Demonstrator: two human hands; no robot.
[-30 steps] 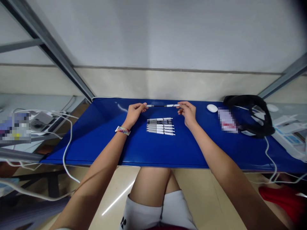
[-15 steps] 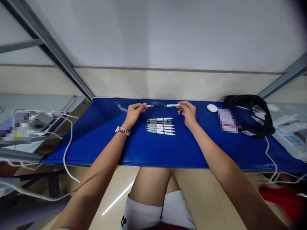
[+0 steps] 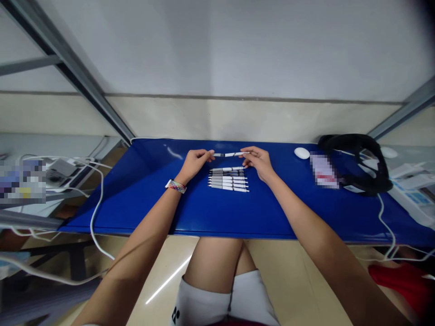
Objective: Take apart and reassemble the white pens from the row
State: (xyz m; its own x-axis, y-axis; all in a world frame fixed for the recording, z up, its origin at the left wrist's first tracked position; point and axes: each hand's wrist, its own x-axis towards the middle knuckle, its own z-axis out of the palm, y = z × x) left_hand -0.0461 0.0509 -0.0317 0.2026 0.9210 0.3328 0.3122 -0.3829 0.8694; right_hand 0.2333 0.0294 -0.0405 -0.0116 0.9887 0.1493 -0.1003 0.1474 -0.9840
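My left hand (image 3: 199,162) pinches the grey front part of a pen (image 3: 219,155) by its tip end. Between thumb and fingers, my right hand (image 3: 257,160) grips the white pen barrel (image 3: 233,154) at its rear end. The two parts lie in one line above the table, with a short dark stretch between them; whether they touch is too small to tell. Just below, several white and grey pens (image 3: 227,179) lie side by side in a stack of rows, tips to the left.
A blue table (image 3: 142,199) spans the view, with a wall behind it. On the right are a white mouse (image 3: 302,153), a blurred-out packet (image 3: 324,170) and a black headband-like device (image 3: 355,165) with a cable. A white cable (image 3: 97,208) hangs at the left edge.
My hands have come closer together, bringing the pen's front part and barrel towards each other. The dark refill seen between them earlier is now mostly covered.
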